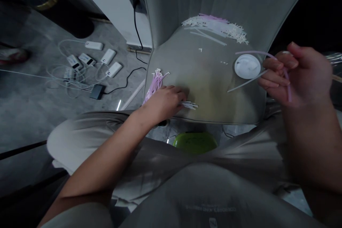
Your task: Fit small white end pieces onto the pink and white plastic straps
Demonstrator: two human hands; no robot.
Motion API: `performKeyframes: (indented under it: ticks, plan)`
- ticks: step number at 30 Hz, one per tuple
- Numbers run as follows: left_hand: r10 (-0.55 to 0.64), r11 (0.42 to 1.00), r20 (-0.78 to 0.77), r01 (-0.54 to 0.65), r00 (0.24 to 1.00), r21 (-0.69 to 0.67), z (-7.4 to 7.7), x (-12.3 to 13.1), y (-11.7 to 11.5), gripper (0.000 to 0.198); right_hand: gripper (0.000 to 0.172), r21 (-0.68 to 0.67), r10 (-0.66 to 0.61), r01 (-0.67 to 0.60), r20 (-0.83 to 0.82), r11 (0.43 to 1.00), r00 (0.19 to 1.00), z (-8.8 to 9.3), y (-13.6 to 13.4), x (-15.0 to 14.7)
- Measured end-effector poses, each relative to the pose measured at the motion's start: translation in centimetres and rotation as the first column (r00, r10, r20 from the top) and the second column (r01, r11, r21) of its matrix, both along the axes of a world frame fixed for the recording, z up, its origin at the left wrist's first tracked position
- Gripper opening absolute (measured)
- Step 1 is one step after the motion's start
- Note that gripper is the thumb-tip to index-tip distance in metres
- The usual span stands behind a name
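Note:
My left hand (168, 101) rests low on the chair seat, its fingers curled down over a small bundle of white sticks (190, 105); the fingertips are hidden. Just left of it lies a pile of purple sticks with white ends (156, 83). My right hand (283, 73) is raised at the seat's right side, fingers bent around a purple strip (256, 52) and a white strip (244, 82). A round white dish (247, 66) with small bits in it sits beside that hand. Toward the backrest is a heap of white and purple pieces (216, 26).
The grey chair seat (208, 78) also bears a small white corner piece (200, 49) and tiny bits. White adapters (108, 56) and tangled cables lie on the floor at left, near a black cylinder (66, 17). A green object (195, 142) is below the seat.

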State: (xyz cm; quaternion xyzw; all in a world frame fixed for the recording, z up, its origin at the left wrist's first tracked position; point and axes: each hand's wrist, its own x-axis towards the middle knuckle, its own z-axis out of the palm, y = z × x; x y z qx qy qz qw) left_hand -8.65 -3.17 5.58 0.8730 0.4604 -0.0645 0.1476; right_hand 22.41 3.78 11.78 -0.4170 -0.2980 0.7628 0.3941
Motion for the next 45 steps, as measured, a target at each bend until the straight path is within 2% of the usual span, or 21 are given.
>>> performKeyframes:
  ticks: [4, 10, 13, 18, 23, 26, 28, 30, 32, 34, 37, 42, 43, 45]
  plan:
    - [-0.014, 1.000, 0.005, 0.014, 1.000, -0.012, 0.1, -0.2, 0.1, 0.022, 0.037, -0.004, -0.001, 0.001, 0.012, 1.000, 1.000, 0.1, -0.1, 0.0]
    - [0.003, 0.999, 0.110, -0.008, 0.994, 0.048, 1.1, -0.9, 0.2, 0.024, 0.040, -0.020, -0.018, 0.019, 0.014, 1.000, 1.000, 0.3, -0.2, -0.3]
    - [0.046, 0.994, 0.146, -0.059, 0.988, 0.086, 1.5, -0.9, 0.2, 0.024, 0.040, 0.005, -0.010, 0.010, 0.014, 1.000, 1.000, 0.1, -0.1, -0.3]
    - [0.132, 0.987, 0.244, -0.151, 0.961, 0.063, 1.6, -0.8, 0.2, 0.021, 0.041, 0.053, 0.020, -0.020, -0.004, 0.998, 1.000, -0.4, 0.1, 0.0]
    - [0.138, 0.980, 0.187, -0.162, 0.973, 0.116, 1.3, -0.3, 0.0, 0.041, 0.055, 0.085, 0.033, -0.034, 0.007, 0.996, 0.999, -0.7, 0.0, -0.3]
    - [0.134, 0.987, 0.315, -0.155, 0.940, 0.044, 1.2, 0.7, -0.5, 0.042, 0.058, 0.076, 0.061, -0.062, 0.019, 0.995, 0.998, -0.7, -0.8, -1.3]
    - [0.163, 0.986, 0.468, -0.153, 0.868, -0.060, 1.1, 1.7, -0.9, 0.039, 0.056, 0.062, 0.110, -0.111, 0.014, 0.992, 0.994, -0.6, -1.8, -2.3]
    - [0.215, 0.975, 0.606, -0.131, 0.766, -0.180, 1.2, 2.6, -1.5, 0.039, 0.052, 0.044, 0.190, -0.190, 0.009, 0.981, 0.982, -0.5, -3.0, -3.2]
    - [0.293, 0.949, 0.707, -0.105, 0.644, -0.298, 1.3, 3.5, -2.0, 0.044, 0.046, 0.056, 0.261, -0.261, 0.009, 0.964, 0.965, -0.4, -4.1, -4.0]
    - [0.414, 0.897, 0.762, -0.082, 0.498, -0.433, 1.5, 4.1, -2.5, 0.047, 0.043, 0.062, 0.326, -0.326, 0.012, 0.943, 0.945, -0.3, -4.9, -4.6]
    - [0.587, 0.801, 0.775, -0.031, 0.234, -0.598, 1.8, 4.5, -2.8, 0.038, 0.045, 0.048, 0.403, -0.404, 0.033, 0.914, 0.915, -0.3, -5.5, -5.2]
    - [0.718, 0.688, 0.675, 0.027, -0.170, -0.725, 1.8, 5.6, -2.5, 0.018, 0.043, 0.086, 0.438, -0.443, 0.078, 0.892, 0.896, -0.7, -5.8, -5.7]
    - [0.744, 0.653, 0.628, 0.048, -0.230, -0.756, 1.8, 6.0, -2.4, 0.018, 0.042, 0.094, 0.446, -0.453, 0.090, 0.886, 0.891, -0.8, -5.9, -5.8]
    - [0.788, 0.591, 0.546, 0.100, -0.285, -0.800, 1.9, 6.6, -2.4, 0.021, 0.042, 0.107, 0.456, -0.467, 0.110, 0.878, 0.883, -1.1, -6.1, -6.1]
